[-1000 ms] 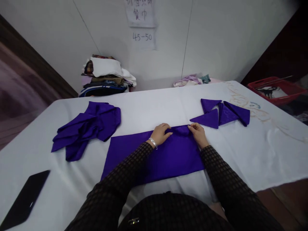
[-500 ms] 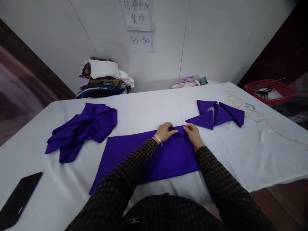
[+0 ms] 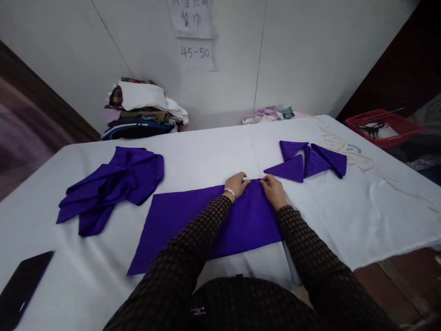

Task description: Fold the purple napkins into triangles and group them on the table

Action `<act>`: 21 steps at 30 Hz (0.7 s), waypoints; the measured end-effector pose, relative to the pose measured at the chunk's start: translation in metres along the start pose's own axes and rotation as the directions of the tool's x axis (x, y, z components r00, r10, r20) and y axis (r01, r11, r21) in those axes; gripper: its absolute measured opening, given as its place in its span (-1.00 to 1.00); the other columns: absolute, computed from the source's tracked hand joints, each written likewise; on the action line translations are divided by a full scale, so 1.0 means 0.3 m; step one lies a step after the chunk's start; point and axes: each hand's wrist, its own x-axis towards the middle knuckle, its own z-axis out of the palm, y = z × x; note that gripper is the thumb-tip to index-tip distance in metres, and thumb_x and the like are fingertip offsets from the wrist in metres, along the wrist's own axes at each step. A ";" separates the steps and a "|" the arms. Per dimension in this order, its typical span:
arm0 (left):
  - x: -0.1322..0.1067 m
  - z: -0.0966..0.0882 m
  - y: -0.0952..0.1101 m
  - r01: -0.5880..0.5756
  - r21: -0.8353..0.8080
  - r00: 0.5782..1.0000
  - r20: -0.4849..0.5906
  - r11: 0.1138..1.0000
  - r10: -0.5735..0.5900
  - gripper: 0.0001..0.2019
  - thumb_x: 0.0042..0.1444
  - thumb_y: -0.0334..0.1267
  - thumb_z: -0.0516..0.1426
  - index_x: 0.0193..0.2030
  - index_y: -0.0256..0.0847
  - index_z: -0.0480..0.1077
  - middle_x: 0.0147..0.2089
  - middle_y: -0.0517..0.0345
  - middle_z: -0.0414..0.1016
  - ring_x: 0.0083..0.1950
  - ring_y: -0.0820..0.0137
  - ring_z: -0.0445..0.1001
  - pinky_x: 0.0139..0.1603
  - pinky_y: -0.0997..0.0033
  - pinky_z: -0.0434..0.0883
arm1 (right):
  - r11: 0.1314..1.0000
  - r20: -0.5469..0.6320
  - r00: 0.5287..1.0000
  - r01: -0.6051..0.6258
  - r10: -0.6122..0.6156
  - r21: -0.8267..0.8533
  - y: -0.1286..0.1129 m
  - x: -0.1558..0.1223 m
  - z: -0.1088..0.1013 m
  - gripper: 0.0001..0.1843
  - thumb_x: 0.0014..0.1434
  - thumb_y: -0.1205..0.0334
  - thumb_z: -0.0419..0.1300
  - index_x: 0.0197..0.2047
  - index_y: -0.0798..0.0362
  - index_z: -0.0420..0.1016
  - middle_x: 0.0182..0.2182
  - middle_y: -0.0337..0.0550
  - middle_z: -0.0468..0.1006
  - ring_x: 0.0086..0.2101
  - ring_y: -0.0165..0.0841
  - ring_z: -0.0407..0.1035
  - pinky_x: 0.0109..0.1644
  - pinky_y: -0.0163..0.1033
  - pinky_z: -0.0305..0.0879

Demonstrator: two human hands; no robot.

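A purple cloth lies flat as a wide rectangle on the white table in front of me. My left hand pinches its far edge near the middle, a bracelet on the wrist. My right hand pinches the same far edge a little to the right. Both hands rest on the cloth with fingers closed on the fabric. Several purple cloths folded into triangles lie just beyond my right hand.
A loose heap of purple cloths sits at the left. A dark phone lies at the near left edge. Stacked clothes and a small fabric pile stand against the wall. A red basket is at the right.
Both hands have slid slightly away from me along the cloth's far edge and the small bump between them has flattened. The view has shifted a little.
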 end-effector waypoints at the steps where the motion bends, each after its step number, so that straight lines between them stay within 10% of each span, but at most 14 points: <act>1: -0.009 -0.005 0.002 -0.013 0.004 1.000 -0.026 1.000 0.013 -0.69 0.17 -0.06 0.07 -0.04 -0.18 0.36 -0.19 0.08 0.49 -0.14 0.31 0.43 -0.12 0.35 0.28 | 0.999 -0.001 1.000 0.018 -0.018 -0.049 0.000 0.000 -0.002 -0.83 0.11 0.12 0.05 -0.41 -0.02 0.37 -0.49 -0.19 0.45 -0.45 -0.30 0.28 -0.34 -0.22 0.15; 4: -0.067 -0.023 0.013 -0.134 0.052 0.985 -0.103 0.990 0.138 -0.66 0.21 -0.06 0.01 -0.01 -0.21 0.36 -0.07 0.01 0.47 -0.01 0.25 0.38 0.02 0.26 0.24 | 0.985 -0.001 0.997 0.077 -0.078 -0.157 0.005 0.002 -0.005 -0.84 0.12 0.17 0.05 -0.43 0.00 0.38 -0.44 -0.14 0.45 -0.40 -0.28 0.28 -0.31 -0.21 0.15; 9: -0.192 0.011 0.045 -0.441 0.153 0.898 0.076 0.885 0.434 -0.65 0.25 -0.11 -0.05 0.08 -0.20 0.32 0.15 0.00 0.36 0.22 0.24 0.21 0.25 0.17 0.07 | 0.969 0.030 0.996 0.088 -0.083 -0.231 0.009 0.003 -0.002 -0.85 0.12 0.21 0.06 -0.43 0.02 0.38 -0.43 -0.12 0.44 -0.37 -0.29 0.28 -0.29 -0.22 0.14; 21: -0.180 0.064 0.059 -0.255 0.270 0.961 0.180 0.928 0.212 -0.23 0.15 0.24 -0.19 0.32 -0.32 0.04 0.40 -0.09 -0.06 0.41 0.14 -0.17 0.36 0.01 -0.16 | 0.972 0.092 0.996 0.035 -0.014 -0.234 -0.024 0.046 -0.045 -0.85 0.09 0.22 0.13 -0.33 0.08 0.49 -0.41 -0.10 0.53 -0.35 -0.29 0.37 -0.23 -0.19 0.27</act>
